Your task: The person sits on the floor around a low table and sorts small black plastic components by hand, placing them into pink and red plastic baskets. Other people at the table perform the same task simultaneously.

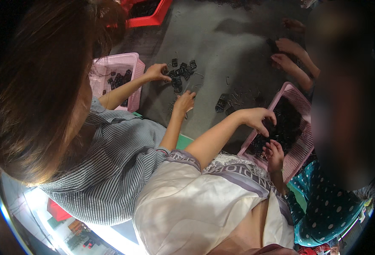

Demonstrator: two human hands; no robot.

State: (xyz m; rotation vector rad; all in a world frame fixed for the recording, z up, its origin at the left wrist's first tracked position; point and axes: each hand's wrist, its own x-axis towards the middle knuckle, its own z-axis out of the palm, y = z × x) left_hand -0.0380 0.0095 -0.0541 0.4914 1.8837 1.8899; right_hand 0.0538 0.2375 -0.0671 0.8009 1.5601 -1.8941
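Observation:
My left hand (pixel 257 120) reaches over the near-left side of a pink plastic basket (pixel 287 172), thumb and fingers curved around something dark. What it grips blends with the heap of small black plastic parts (pixel 287 123) inside the basket. Just below it, my right hand (pixel 275 155) is raised with its fingers curled in toward the left one. Whatever lies between its fingertips is too dark to make out. On the grey table (pixel 213 55), left of the basket, lie a black plastic part (pixel 222 102) and several thin wire pieces (pixel 237 97).
At my left, a person in a striped shirt (pixel 111 144) handles a cluster of black parts (pixel 181 74), beside another pink basket (pixel 137 76). A red bin (pixel 155 18) stands at the far left. Another person's hands (pixel 286 61) are across the table at the right; a dotted green garment (pixel 327 212) is close by.

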